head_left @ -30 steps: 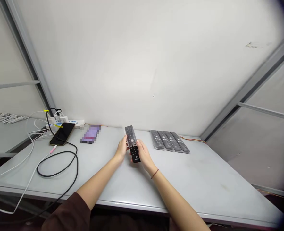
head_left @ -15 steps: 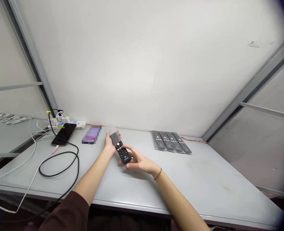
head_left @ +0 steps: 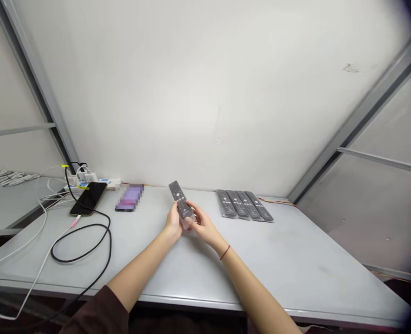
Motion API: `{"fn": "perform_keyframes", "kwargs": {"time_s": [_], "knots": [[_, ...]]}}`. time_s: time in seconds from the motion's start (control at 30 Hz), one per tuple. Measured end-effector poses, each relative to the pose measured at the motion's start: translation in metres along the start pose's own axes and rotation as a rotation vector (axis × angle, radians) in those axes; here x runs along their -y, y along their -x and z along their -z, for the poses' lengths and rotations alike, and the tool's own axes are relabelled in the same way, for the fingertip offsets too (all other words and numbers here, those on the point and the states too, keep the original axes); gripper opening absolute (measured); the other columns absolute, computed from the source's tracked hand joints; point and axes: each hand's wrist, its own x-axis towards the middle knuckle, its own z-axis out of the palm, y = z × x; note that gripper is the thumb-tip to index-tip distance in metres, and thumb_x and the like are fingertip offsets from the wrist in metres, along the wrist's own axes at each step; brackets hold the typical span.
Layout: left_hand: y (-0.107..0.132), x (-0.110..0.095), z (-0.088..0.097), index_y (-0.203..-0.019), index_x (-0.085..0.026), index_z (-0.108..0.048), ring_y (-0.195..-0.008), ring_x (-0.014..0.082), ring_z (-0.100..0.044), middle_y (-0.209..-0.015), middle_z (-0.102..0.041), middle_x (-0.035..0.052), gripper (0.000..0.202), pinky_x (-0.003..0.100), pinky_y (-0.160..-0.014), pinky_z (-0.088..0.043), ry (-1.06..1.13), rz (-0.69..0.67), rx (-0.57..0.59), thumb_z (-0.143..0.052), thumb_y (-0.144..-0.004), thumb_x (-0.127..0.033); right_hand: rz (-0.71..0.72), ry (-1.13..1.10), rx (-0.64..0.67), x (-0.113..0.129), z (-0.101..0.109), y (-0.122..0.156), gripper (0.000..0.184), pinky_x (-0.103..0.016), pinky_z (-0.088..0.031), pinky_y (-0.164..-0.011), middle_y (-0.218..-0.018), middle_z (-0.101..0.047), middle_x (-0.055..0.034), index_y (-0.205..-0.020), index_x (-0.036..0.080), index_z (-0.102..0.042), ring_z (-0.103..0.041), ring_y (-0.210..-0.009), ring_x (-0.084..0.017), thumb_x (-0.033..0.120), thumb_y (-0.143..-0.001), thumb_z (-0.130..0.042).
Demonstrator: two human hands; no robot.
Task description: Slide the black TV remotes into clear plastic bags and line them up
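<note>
A black remote control (head_left: 178,198) in a clear plastic sleeve is held up over the grey table (head_left: 296,269), its far end pointing away from me. My left hand (head_left: 174,221) grips its near end from the left. My right hand (head_left: 201,223) closes on the same end from the right, fingers pinching the sleeve. A red string circles my right wrist.
Several sleeved remotes (head_left: 243,204) lie side by side at the back right. A black phone (head_left: 88,198) on a cable, a purple-screened phone (head_left: 130,197), a power strip (head_left: 87,179) and looping black and white cables (head_left: 80,241) fill the left side.
The remote has swung from lying tilted toward the left to pointing away from me. Both hands have come together at its near end, and the sleeve now covers more of it.
</note>
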Motion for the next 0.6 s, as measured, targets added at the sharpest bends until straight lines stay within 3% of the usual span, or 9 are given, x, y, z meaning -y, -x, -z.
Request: {"fn": "perform_keyframes", "kwargs": {"time_s": [0.13,0.3,0.43,0.6], "knots": [[-0.003,-0.002,0.001,-0.081,-0.015,-0.055,-0.047,0.0164,-0.055,-0.061,-0.058,0.0037,0.039,0.026,-0.042,-0.04,-0.046,-0.034,0.011,-0.03,-0.091,-0.042,0.039,0.032,-0.035,-0.002,0.003,-0.001,0.037,-0.031,-0.052,-0.067,-0.113,-0.059,-0.0082,-0.116,0.022,-0.055,-0.059,-0.089,-0.02,0.031,-0.08,-0.058],[-0.015,-0.032,0.013,-0.091,-0.013,-0.057,-0.059,0.0172,-0.062,-0.07,-0.062,0.0062,0.043,0.028,-0.055,-0.049,0.128,-0.086,-0.065,-0.026,-0.093,-0.042,0.085,0.084,0.074,0.002,-0.004,0.004,0.03,-0.035,-0.049,-0.079,-0.109,-0.063,-0.0075,-0.11,0.02,-0.059,-0.059,-0.094,-0.021,0.03,-0.082,-0.056],[-0.018,-0.048,0.018,-0.096,-0.008,-0.057,-0.059,0.0149,-0.062,-0.071,-0.063,0.0071,0.036,0.025,-0.056,-0.05,0.209,-0.073,-0.091,-0.03,-0.092,-0.033,0.091,0.202,0.163,0.003,-0.011,0.007,0.028,-0.03,-0.046,-0.072,-0.102,-0.064,-0.006,-0.109,0.02,-0.06,-0.057,-0.082,-0.017,0.029,-0.084,-0.055],[-0.012,-0.046,0.015,-0.096,-0.007,-0.059,-0.056,0.0144,-0.059,-0.07,-0.064,0.008,0.034,0.025,-0.053,-0.048,0.184,-0.055,-0.059,-0.033,-0.091,-0.028,0.101,0.232,0.088,-0.001,-0.013,0.007,0.034,-0.027,-0.043,-0.068,-0.098,-0.061,-0.0047,-0.117,0.021,-0.053,-0.054,-0.077,-0.015,0.027,-0.083,-0.053]]}}
